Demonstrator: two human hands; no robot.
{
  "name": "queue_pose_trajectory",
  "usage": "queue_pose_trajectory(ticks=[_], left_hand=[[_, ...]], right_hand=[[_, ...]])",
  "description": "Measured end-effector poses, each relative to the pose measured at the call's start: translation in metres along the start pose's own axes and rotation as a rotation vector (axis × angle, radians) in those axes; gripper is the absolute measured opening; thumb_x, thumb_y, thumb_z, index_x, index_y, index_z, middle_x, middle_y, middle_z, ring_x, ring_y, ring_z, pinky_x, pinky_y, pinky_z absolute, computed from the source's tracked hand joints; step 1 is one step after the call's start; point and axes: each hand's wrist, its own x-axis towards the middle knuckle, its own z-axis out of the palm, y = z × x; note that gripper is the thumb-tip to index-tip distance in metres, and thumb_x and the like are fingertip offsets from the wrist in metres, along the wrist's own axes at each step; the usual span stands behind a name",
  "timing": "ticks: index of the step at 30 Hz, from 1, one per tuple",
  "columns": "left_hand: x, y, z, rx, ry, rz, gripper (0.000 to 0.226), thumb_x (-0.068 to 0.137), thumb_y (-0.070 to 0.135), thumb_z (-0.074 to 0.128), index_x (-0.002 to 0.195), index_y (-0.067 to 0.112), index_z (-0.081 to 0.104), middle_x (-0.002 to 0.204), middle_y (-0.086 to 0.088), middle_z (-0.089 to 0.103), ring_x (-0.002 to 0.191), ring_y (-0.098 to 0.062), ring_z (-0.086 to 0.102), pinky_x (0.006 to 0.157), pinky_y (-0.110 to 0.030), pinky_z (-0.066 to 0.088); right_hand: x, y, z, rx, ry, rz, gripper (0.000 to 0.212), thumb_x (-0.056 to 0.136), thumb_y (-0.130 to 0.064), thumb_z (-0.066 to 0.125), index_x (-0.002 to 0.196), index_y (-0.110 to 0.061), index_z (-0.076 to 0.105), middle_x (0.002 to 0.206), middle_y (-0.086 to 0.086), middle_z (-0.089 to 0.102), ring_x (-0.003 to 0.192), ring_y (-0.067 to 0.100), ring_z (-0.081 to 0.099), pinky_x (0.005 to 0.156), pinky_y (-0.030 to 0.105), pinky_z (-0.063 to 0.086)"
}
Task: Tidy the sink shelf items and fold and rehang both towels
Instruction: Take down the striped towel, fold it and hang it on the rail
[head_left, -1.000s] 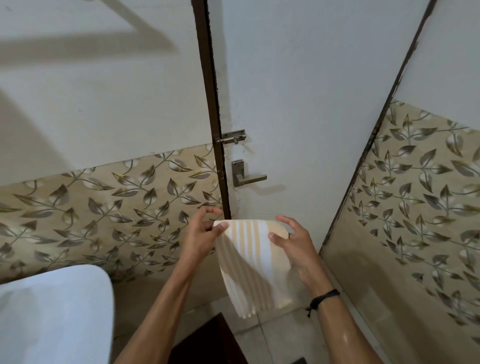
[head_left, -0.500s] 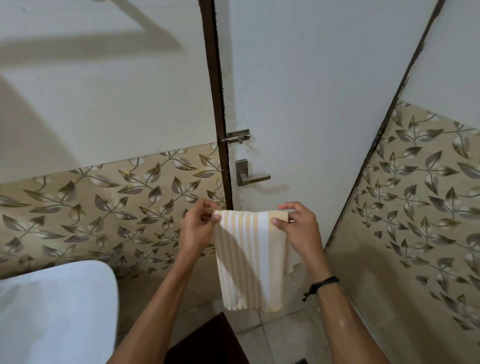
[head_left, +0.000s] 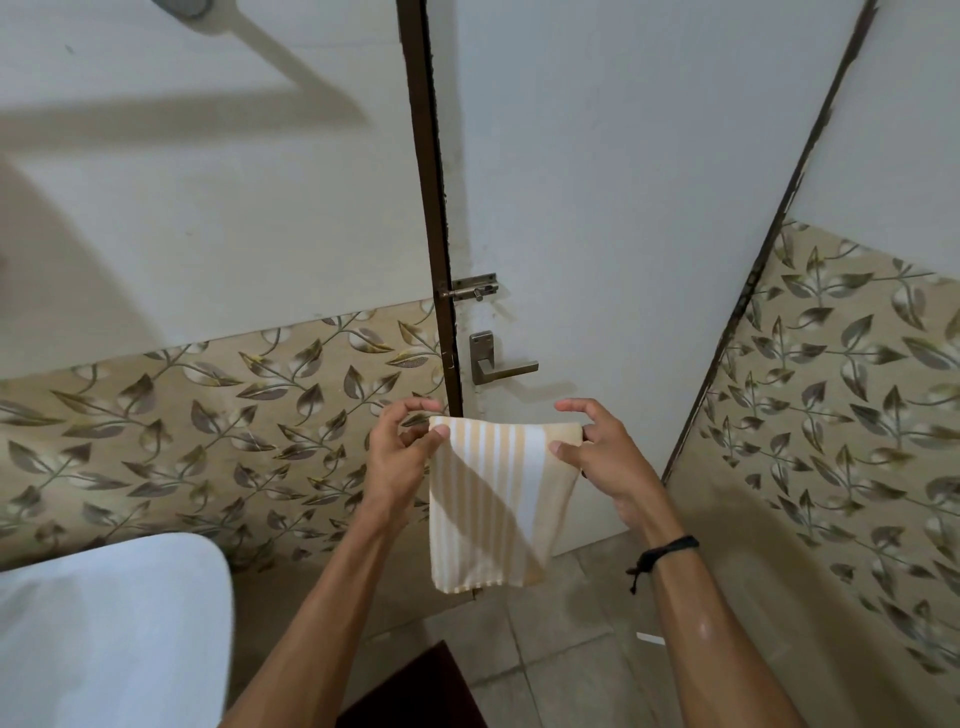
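Folding is the step in hand: the striped towel (head_left: 493, 499) hangs at lower centre of the frame before the door (head_left: 623, 182), its top corners pinched closed in the grip of the left hand (head_left: 400, 457) and the right hand (head_left: 602, 457), the cloth apparently already doubled. The next move, by judgement, calls for one more fold or a carry to a rail with the edges kept level. No rail, sink shelf or second towel shows; the white fixture (head_left: 104, 634) at lower left is cut off and unidentifiable.
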Motion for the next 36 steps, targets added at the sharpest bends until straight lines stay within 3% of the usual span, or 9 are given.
queue_pose_trajectory(ticks=[7,11,13,17,21,24,28,32,36], left_hand=[[0.004,0.0,-0.007,0.154,-0.133,0.046,0.031,0.081,-0.009,0.075,0.096,0.018,0.079,0.129,0.004,0.067,0.121,-0.011,0.063,0.098,-0.036,0.055],[0.003,0.003,-0.006,0.369,-0.09,0.114,0.036,0.086,-0.006,0.072,0.106,0.023,0.078,0.12,0.005,0.072,0.114,-0.01,0.066,0.099,-0.04,0.058],[0.004,0.006,-0.007,0.526,-0.094,0.196,0.035,0.088,-0.004,0.071,0.109,0.024,0.078,0.119,0.007,0.072,0.115,-0.01,0.065,0.099,-0.04,0.056],[0.008,0.019,-0.006,0.806,-0.143,0.359,0.027,0.095,0.001,0.065,0.115,0.015,0.076,0.128,0.004,0.066,0.113,-0.011,0.06,0.097,-0.032,0.054],[0.016,0.043,-0.009,0.971,-0.172,0.482,0.026,0.098,-0.003,0.057,0.117,0.005,0.074,0.127,-0.007,0.067,0.111,-0.013,0.059,0.084,-0.003,0.041],[0.024,0.059,-0.011,1.079,-0.208,0.539,0.028,0.098,-0.004,0.057,0.115,0.008,0.075,0.12,-0.008,0.072,0.112,-0.024,0.065,0.094,-0.023,0.048],[0.034,0.074,-0.012,1.031,-0.205,0.47,0.024,0.099,0.003,0.057,0.113,0.014,0.073,0.117,-0.004,0.069,0.109,-0.023,0.06,0.094,-0.041,0.05],[0.036,0.088,-0.012,0.834,-0.149,0.336,0.017,0.097,0.01,0.065,0.108,0.021,0.072,0.119,0.002,0.055,0.094,-0.01,0.059,0.079,-0.023,0.048],[0.038,0.107,-0.015,0.809,-0.1,0.321,0.016,0.091,0.013,0.074,0.106,0.017,0.076,0.107,0.011,0.06,0.089,-0.008,0.065,0.073,-0.021,0.053]], right_hand=[[-0.002,-0.008,0.001,-0.057,0.155,0.011,0.031,0.085,-0.028,0.079,0.113,-0.025,0.066,0.111,0.006,0.064,0.105,0.017,0.061,0.077,0.026,0.047],[-0.005,-0.011,-0.006,0.096,0.005,0.099,0.043,0.08,-0.013,0.084,0.118,-0.022,0.067,0.116,0.01,0.068,0.108,0.019,0.064,0.094,0.028,0.051],[-0.007,-0.014,-0.007,0.099,-0.034,0.098,0.054,0.076,-0.002,0.084,0.123,-0.02,0.065,0.115,0.014,0.069,0.103,0.021,0.069,0.086,0.025,0.054],[-0.009,-0.025,0.001,-0.051,0.14,-0.064,0.06,0.078,-0.003,0.084,0.126,-0.031,0.062,0.128,-0.003,0.034,0.102,0.002,0.052,0.092,0.024,0.049],[-0.007,-0.037,0.002,0.018,0.117,-0.253,0.044,0.079,-0.007,0.083,0.109,-0.039,0.072,0.127,-0.008,0.044,0.101,0.019,0.063,0.097,0.037,0.055],[-0.006,-0.046,0.0,-0.045,0.09,-0.345,0.03,0.082,-0.01,0.081,0.096,-0.036,0.078,0.121,-0.008,0.059,0.107,0.019,0.062,0.096,0.036,0.054],[-0.003,-0.06,-0.008,-0.127,-0.028,-0.349,0.036,0.078,-0.007,0.083,0.102,-0.033,0.078,0.115,-0.01,0.069,0.107,0.012,0.064,0.09,0.029,0.055],[-0.002,-0.073,-0.006,-0.278,0.04,-0.435,0.037,0.081,-0.003,0.078,0.109,-0.027,0.075,0.109,-0.011,0.068,0.101,0.008,0.063,0.082,0.017,0.048],[0.003,-0.083,0.001,-0.454,0.178,-0.541,0.027,0.086,-0.01,0.072,0.106,-0.028,0.074,0.098,-0.014,0.063,0.104,0.013,0.05,0.084,0.022,0.042]])
